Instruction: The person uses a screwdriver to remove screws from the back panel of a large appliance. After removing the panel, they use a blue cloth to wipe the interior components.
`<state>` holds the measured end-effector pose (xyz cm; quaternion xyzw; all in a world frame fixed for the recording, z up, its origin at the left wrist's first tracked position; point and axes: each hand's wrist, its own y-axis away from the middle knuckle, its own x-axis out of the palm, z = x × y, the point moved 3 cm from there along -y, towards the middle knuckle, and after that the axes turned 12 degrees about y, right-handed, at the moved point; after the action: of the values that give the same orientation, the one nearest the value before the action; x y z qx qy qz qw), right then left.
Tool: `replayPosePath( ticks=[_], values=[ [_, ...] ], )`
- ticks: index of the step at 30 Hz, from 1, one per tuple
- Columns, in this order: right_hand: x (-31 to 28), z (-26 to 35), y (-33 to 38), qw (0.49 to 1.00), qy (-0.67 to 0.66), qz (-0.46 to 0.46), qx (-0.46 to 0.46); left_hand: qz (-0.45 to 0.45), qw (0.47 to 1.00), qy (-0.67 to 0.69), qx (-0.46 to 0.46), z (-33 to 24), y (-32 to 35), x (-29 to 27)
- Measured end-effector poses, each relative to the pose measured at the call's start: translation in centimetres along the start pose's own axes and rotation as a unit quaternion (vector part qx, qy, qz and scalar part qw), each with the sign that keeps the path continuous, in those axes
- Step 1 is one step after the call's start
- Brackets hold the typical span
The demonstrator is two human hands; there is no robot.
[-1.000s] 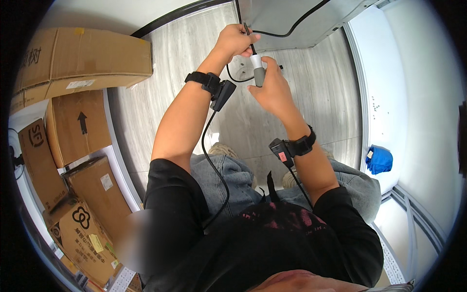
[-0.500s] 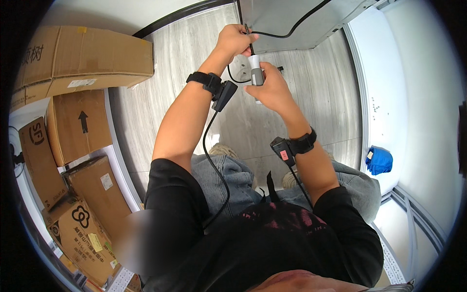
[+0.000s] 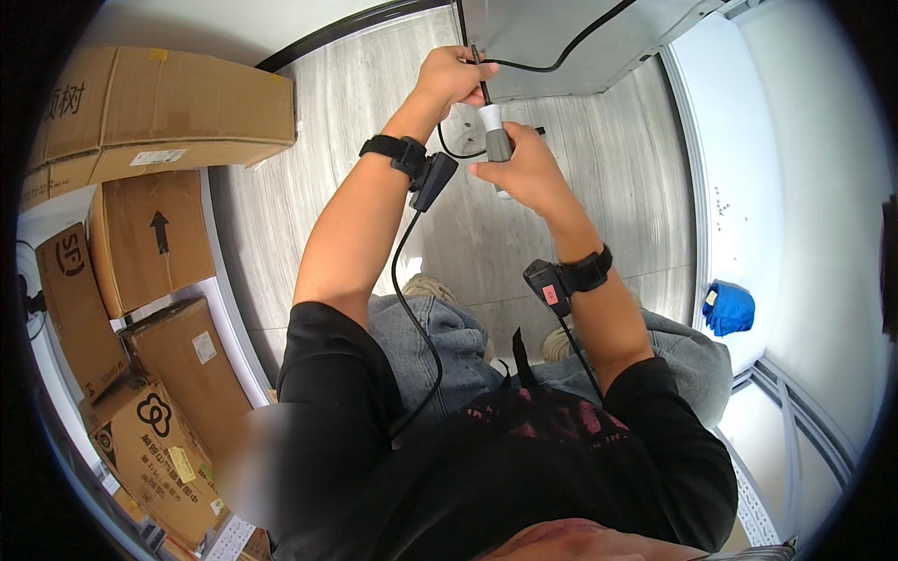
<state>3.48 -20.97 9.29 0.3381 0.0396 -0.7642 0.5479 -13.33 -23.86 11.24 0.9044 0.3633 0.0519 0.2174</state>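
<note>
My right hand (image 3: 528,168) wraps round the white-and-grey handle of a screwdriver (image 3: 499,142). Its thin dark shaft points away from me, up to the lower edge of a grey metal panel (image 3: 561,47). Around that shaft the fingers of my left hand (image 3: 456,77) are pinched, right by the panel. A black cable (image 3: 558,64) runs across the panel to those fingertips; whether they hold it too, I cannot tell. The shaft's tip is too small to make out. Beyond my right thumb a pale round thing (image 3: 465,129) lies on the floor, partly hidden, with a dark cord looping over it.
Cardboard boxes (image 3: 201,107) are stacked along the left side, some on a white shelf frame. A folded blue cloth or bag (image 3: 729,309) lies on the white ledge at right. Metal frame bars (image 3: 804,411) stand at lower right. Black straps with small devices circle both my wrists.
My right hand has turned slightly and shifted a little to the right, and the screwdriver's handle has tilted with it. The left hand stays nearly where it was.
</note>
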Motion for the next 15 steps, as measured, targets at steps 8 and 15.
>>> replayPosePath(
  ticks=[8, 15],
  values=[
    [-1.1, 1.4, 1.0, 0.941, -0.316, 0.075, 0.097, -0.043, 0.998, 0.022, 0.032, 0.9, -1.1, -0.2],
    [0.1, 0.3, 0.0, 0.998, -0.038, 0.038, 0.014, -0.041, 0.994, -0.093, 0.033, -0.3, -0.2, 0.2]
  ],
)
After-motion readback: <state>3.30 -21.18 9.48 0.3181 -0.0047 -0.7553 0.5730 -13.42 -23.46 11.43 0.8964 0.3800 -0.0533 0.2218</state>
